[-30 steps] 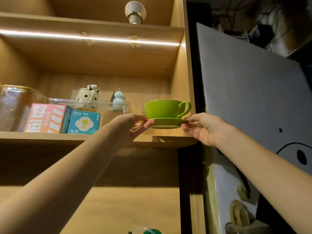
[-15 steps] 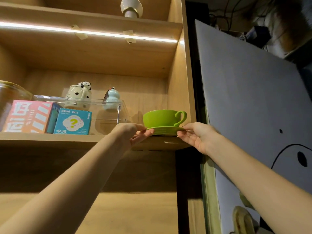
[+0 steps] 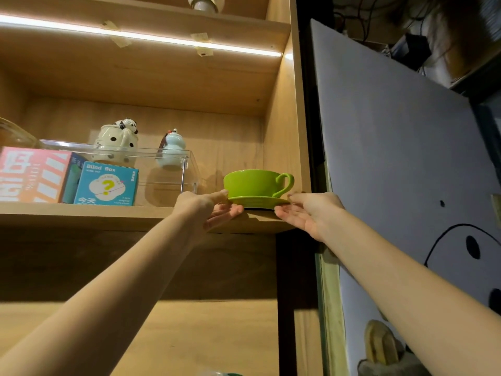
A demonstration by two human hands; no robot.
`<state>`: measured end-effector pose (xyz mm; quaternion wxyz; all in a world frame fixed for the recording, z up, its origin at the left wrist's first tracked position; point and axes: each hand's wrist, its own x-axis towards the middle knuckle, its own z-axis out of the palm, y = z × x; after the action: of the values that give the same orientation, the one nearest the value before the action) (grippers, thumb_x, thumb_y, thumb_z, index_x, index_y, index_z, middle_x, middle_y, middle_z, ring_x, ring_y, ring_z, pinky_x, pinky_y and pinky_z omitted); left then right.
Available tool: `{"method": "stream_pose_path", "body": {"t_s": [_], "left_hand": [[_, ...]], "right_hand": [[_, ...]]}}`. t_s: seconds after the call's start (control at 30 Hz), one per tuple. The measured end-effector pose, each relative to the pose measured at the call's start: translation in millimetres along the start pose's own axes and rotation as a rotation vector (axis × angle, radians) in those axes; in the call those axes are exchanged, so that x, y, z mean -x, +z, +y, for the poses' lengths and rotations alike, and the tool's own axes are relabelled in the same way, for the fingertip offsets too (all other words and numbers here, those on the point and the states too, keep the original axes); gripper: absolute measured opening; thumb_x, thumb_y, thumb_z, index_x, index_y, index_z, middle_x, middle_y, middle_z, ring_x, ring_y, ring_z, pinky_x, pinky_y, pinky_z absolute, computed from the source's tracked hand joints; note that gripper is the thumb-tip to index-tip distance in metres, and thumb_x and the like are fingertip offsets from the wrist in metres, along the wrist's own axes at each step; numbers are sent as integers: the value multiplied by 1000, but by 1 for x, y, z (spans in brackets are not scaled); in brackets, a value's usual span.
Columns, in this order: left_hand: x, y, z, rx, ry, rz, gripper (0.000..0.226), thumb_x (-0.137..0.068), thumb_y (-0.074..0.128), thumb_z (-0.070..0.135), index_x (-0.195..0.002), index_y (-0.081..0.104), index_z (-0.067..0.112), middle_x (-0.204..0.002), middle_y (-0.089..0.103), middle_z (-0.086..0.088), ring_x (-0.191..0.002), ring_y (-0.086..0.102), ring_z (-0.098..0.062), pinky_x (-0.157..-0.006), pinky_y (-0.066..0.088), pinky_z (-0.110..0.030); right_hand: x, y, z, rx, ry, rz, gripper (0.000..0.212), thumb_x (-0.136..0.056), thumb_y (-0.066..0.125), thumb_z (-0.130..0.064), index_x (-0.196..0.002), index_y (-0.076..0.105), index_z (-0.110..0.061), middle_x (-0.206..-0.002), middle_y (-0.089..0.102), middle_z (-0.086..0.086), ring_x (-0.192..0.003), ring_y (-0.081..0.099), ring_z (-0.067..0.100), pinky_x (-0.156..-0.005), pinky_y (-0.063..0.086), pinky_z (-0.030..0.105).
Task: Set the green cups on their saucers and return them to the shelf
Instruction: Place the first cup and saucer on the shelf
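Observation:
A green cup (image 3: 252, 183) stands upright on its green saucer (image 3: 257, 200), handle pointing right. The saucer's foot rests on the wooden shelf (image 3: 108, 215), at its right end near the front edge. My left hand (image 3: 200, 210) pinches the saucer's left rim, thumb on top and fingers underneath. At the opposite rim, my right hand (image 3: 314, 213) has its thumb on the edge and its fingers spread just below. No other green cup is in view.
Left of the cup sits a clear plastic box (image 3: 168, 185), then a teal blind box (image 3: 107, 187) and a pink box (image 3: 29, 176). Behind them are a panda pot (image 3: 116, 142) and a pale blue figurine (image 3: 172, 147). The cabinet side wall (image 3: 282, 147) stands close to the cup's handle.
The cup and saucer came down from just above the shelf onto its right end. Both hands stayed at the saucer's rims.

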<state>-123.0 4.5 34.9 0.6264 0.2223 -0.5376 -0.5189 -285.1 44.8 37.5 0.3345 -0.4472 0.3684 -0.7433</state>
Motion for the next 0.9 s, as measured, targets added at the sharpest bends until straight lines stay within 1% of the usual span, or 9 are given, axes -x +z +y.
{"method": "stream_pose_path", "body": {"t_s": [0.07, 0.13, 0.2, 0.23, 0.3, 0.37, 0.47, 0.6, 0.9], "left_hand": [[4, -5, -5, -156, 148, 31, 22, -91, 49, 12, -93, 53, -10, -76, 64, -21, -43, 66, -15, -41, 54, -22], [4, -16, -16, -634, 533, 216, 28, -93, 46, 15, -105, 57, -8, -83, 68, -19, -51, 66, -10, -50, 55, -21], [12, -23, -26, -1038, 903, 338, 34, -91, 47, 18, -120, 55, 4, -108, 66, -17, -82, 64, -15, -75, 52, -26], [14, -24, -32, -1153, 959, 320, 42, -90, 47, 24, -130, 47, 9, -125, 59, -14, -104, 58, -18, -90, 45, -31], [15, -25, -43, -1314, 934, 208, 65, -84, 36, 42, -143, 24, 18, -150, 32, -4, -138, 27, -15, -112, 17, -28], [11, -25, -52, -1445, 906, 135, 81, -74, 18, 53, -146, 3, 19, -157, 8, 1, -143, 0, -7, -114, -6, -28], [4, -25, -59, -1538, 880, 111, 87, -67, 8, 54, -144, -13, 19, -157, -4, 2, -141, -14, -5, -112, -19, -32], [0, -25, -59, -1609, 875, 127, 81, -67, 2, 52, -137, -22, 20, -156, -8, 2, -140, -17, -6, -108, -25, -33], [-7, -23, -61, -1568, 883, 113, 74, -80, 19, 43, -146, -3, 16, -158, 3, 1, -144, -8, -9, -116, -12, -34]], "right_hand": [[1, -7, 0, -12, -22, 9, 22, -91, 47, -3, -111, 53, 4, -83, 65, 21, -66, 66, 27, -60, 57, 34], [3, -17, 5, 103, -181, 83, 24, -94, 44, -9, -110, 54, 5, -75, 65, 17, -65, 67, 26, -56, 58, 32], [8, -27, 18, 436, -514, 156, 30, -94, 41, -17, -115, 59, -4, -85, 68, 6, -77, 67, 20, -68, 58, 33], [12, -30, 27, 595, -678, 131, 33, -95, 40, -20, -122, 56, -13, -97, 67, 0, -85, 64, 13, -76, 55, 29], [16, -33, 46, 791, -797, -40, 40, -96, 36, -22, -136, 40, -24, -130, 54, -5, -106, 48, -2, -93, 43, 22], [12, -31, 59, 918, -788, -152, 48, -97, 33, -25, -144, 21, -28, -152, 27, -11, -129, 18, -8, -113, 15, 23], [7, -29, 63, 1060, -800, -151, 53, -97, 28, -31, -145, 5, -30, -151, 3, -21, -130, -9, -12, -114, -12, 24], [3, -28, 63, 1152, -814, -122, 53, -97, 25, -33, -145, 3, -29, -137, -5, -27, -126, -17, -11, -111, -19, 27], [-7, -29, 64, 1250, -805, -90, 54, -97, 25, -35, -146, 5, -26, -157, 2, -10, -127, -16, -9, -111, -21, 31]]}}
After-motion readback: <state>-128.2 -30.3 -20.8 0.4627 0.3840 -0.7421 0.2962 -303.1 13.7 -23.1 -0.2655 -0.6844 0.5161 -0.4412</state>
